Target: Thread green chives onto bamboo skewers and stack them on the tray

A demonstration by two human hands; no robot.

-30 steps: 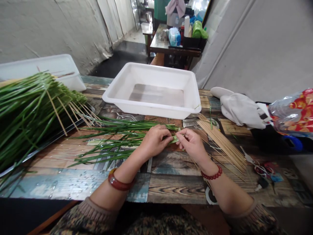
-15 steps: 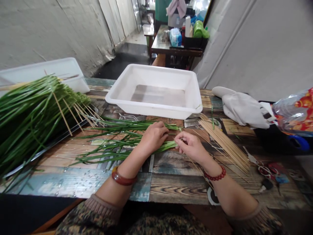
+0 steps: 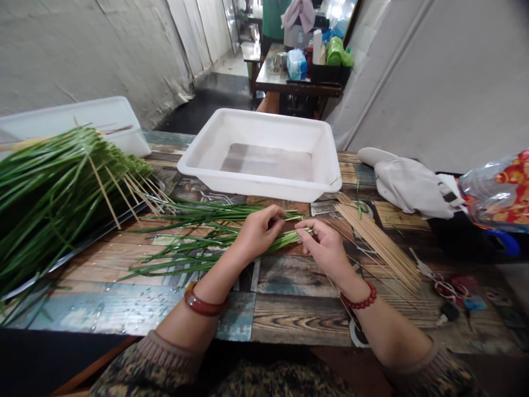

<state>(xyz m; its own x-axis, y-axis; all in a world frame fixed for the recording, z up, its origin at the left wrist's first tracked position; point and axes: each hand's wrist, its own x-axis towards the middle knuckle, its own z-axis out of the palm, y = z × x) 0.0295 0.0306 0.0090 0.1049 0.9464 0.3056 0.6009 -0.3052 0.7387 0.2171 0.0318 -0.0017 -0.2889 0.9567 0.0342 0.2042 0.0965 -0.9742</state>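
A thin bunch of garlic chives lies across the table, its pale ends pointing right. My left hand, with curled fingers, is closed over the stalks near those ends; its fingertips are partly hidden. The thumb and fingers of my right hand pinch the pale tips. A thin bamboo skewer runs down from under my right palm; whether that hand grips it is hidden. More loose chives lie just behind. Several bamboo skewers are spread to the right of my right hand.
A white plastic tub stands behind my hands. At left, skewered chives are heaped on a metal tray, with another white tub behind. A cloth cap, keys and a patterned plastic bag lie at right.
My left hand's thumb and fingers have parted slightly into a loose curl. My right hand's fingertips have shifted a little and now pinch the chives' pale ends.
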